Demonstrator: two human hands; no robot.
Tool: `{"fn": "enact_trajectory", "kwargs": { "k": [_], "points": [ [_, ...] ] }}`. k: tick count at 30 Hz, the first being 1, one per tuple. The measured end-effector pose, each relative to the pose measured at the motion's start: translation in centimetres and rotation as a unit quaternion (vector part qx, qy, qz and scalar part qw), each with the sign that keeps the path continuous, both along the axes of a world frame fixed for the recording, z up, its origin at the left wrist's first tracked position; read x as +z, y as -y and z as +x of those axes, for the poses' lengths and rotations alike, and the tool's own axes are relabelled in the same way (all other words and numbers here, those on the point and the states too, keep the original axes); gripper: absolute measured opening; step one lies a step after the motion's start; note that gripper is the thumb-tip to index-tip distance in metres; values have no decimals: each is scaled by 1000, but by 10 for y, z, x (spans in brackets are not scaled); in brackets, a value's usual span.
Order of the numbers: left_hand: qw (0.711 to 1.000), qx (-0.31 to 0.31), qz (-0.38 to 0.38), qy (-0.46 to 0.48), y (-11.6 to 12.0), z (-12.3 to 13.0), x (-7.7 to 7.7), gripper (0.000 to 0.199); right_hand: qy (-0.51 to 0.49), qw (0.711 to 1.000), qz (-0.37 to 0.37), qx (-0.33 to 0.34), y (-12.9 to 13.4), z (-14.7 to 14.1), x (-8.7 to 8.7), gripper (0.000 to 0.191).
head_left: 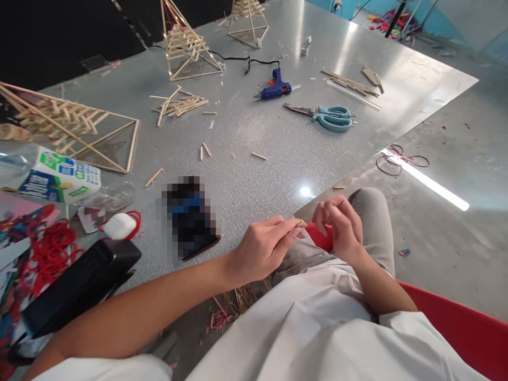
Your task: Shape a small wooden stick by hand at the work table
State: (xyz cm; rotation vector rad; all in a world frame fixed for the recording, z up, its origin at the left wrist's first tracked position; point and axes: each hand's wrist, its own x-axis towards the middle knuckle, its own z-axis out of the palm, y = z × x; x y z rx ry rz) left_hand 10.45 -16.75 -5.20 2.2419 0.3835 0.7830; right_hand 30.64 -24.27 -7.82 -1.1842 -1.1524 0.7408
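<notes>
A seated person is pinching a small wooden stick (299, 223) between the fingertips of both hands above the lap, just off the near edge of the desk (278, 159). The left hand (262, 248) is closing its grip on the stick's near end, thumb and forefinger pressed together; the right hand (341, 225) is curling its fingers around the other end, with something red showing beneath it. Just left of the hands, a blurred dark object (191, 216) is lying on the desk. Further left, a white case (119, 226) is sitting among red bands (50, 254). Beyond the hands, short stick pieces (205, 151) are lying scattered. Farther back, teal scissors (329, 116) and a blue glue gun (275, 89) are resting side by side, with stick-built pyramid frames (186, 45) standing behind them.
</notes>
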Motion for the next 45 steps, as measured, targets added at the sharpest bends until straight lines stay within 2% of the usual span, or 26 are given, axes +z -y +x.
{"fn": "enact_trajectory", "kwargs": {
  "k": [3,4,5,7,8,9,10,11,12,15,16,17,19,22,24,29,35,38,42,45],
  "points": [
    [1000,-2,0,-2,0,0,1,26,169,983,2,-76,-6,17,2,42],
    [1000,-3,-1,-1,0,0,1,26,269,959,-35,-85,-7,24,3,44],
    [1000,-3,-4,1,0,0,2,25,365,923,-88,-85,-6,30,5,42],
    [1000,0,-14,7,0,1,2,25,516,834,-188,-56,-1,41,8,25],
    [1000,1,-19,9,0,1,3,26,555,801,-221,-35,4,45,9,13],
    [1000,1,-24,11,1,1,3,27,578,780,-238,-15,9,47,12,13],
    [1000,0,-29,11,1,2,3,27,588,773,-237,-1,15,47,15,19],
    [999,-1,-32,10,1,2,4,28,585,781,-219,7,19,46,19,21],
    [999,-3,-33,8,1,2,4,28,565,804,-183,12,23,44,24,20],
    [1000,-13,-25,-1,1,2,5,31,408,912,-11,36,24,32,35,22],
    [1000,-20,-24,-1,1,2,5,31,343,937,40,57,22,28,36,25],
    [999,-30,-24,0,0,2,5,32,287,951,79,80,18,23,36,28],
    [998,-53,-33,3,-1,2,5,32,214,962,122,116,11,16,30,26],
    [996,-73,-45,4,-2,4,5,32,166,975,121,80,3,11,18,23],
    [996,-72,-45,3,-2,5,3,32,162,979,114,55,2,12,13,24],
    [999,-44,-21,0,0,7,-1,30,219,965,119,76,0,19,15,30],
    [998,-45,-47,-18,-1,6,-1,33,267,935,215,85,-10,20,8,55],
    [995,-60,-75,-12,-2,6,1,32,278,927,240,76,-12,18,3,55],
    [990,-67,-126,-20,-2,5,4,32,297,908,296,20,-15,11,-4,50],
    [987,-78,-134,-30,-2,5,6,33,292,901,322,0,-16,5,-9,45]
  ]
}}
